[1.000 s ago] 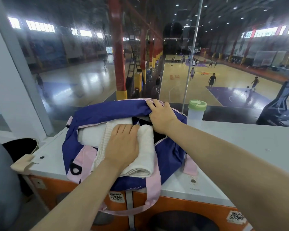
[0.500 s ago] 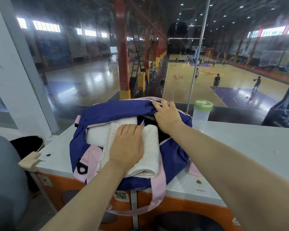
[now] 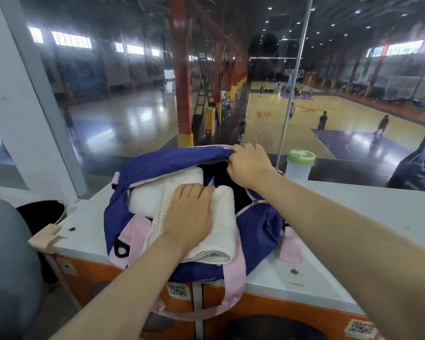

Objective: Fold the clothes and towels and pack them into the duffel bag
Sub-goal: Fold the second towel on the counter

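Observation:
A blue duffel bag [image 3: 157, 165] with pink straps sits open on a white counter [image 3: 353, 217]. A folded white towel [image 3: 223, 231] lies across the bag's near rim, half in the opening. My left hand [image 3: 189, 214] presses flat on that towel. Another white folded piece [image 3: 152, 192] lies inside the bag at the left. My right hand [image 3: 249, 165] grips the far edge of the bag's opening and holds it up. The inside of the bag under my right hand is dark.
A clear bottle with a green lid [image 3: 301, 165] stands on the counter just right of the bag. A glass wall [image 3: 133, 106] rises right behind the counter. A beige tote bag [image 3: 42, 231] hangs at the counter's left end. The counter front [image 3: 280, 312] is orange.
My right hand has pulled the bag's far edge up a little, widening the opening. My left hand has pushed the towel slightly further towards the opening.

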Action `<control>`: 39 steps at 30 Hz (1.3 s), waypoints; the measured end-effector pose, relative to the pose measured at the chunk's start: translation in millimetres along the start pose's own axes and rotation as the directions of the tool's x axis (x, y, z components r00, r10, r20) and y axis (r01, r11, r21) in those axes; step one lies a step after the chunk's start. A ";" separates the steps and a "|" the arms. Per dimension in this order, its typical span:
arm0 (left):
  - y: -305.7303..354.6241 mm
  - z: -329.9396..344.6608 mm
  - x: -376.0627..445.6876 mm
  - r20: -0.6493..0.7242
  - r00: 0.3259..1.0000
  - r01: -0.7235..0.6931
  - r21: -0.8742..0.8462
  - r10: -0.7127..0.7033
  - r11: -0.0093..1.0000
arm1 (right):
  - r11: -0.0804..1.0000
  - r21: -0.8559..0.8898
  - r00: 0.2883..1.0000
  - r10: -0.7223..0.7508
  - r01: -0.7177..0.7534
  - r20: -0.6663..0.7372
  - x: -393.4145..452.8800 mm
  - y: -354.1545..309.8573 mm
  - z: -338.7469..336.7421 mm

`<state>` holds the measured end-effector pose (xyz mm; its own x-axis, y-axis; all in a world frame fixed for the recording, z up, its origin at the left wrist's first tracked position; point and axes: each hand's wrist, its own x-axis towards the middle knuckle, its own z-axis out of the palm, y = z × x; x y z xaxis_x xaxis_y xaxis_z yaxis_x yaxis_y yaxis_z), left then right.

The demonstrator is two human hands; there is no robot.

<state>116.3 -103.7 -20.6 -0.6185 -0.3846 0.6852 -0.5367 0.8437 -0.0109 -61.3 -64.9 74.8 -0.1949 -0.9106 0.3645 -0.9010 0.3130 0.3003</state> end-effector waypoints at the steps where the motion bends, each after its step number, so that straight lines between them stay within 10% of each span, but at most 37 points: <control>1: -1.1 -1.1 4.0 0.012 1.000 -0.014 -0.006 0.014 1.000 | 1.000 -0.001 1.000 -0.017 0.017 -0.010 1.9 5.0 -10.8; 16: 4.0 59.3 123.7 0.451 0.892 0.006 0.087 -0.045 0.996 | 0.991 -0.002 0.989 -0.130 0.131 0.069 12.0 12.2 -63.4; 23: 7.2 22.1 108.0 0.354 0.935 -0.023 0.058 0.001 0.998 | 0.967 0.170 0.976 -0.204 0.190 0.071 -7.5 20.2 -39.3; 30: -49.6 -32.0 53.8 0.253 0.966 0.088 -0.159 -0.046 0.983 | 0.857 0.024 0.773 -0.453 0.515 -0.445 -48.2 0.6 -37.2; 34: -74.8 -51.1 16.5 0.199 0.957 0.231 -0.069 -0.213 0.971 | 0.840 0.353 0.904 -0.424 0.413 -0.050 -70.2 -46.4 -12.3; 39: -85.9 -53.0 -12.9 0.299 0.948 0.125 -0.036 -0.108 0.992 | 0.946 0.158 0.955 -0.293 0.283 0.045 -59.3 -64.0 4.4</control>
<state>200.8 -151.4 10.1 -0.7001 -0.5680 0.4327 -0.5886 0.8022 0.1008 6.2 -32.1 30.1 0.0606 -0.9736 0.2200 -0.9688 -0.0043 0.2476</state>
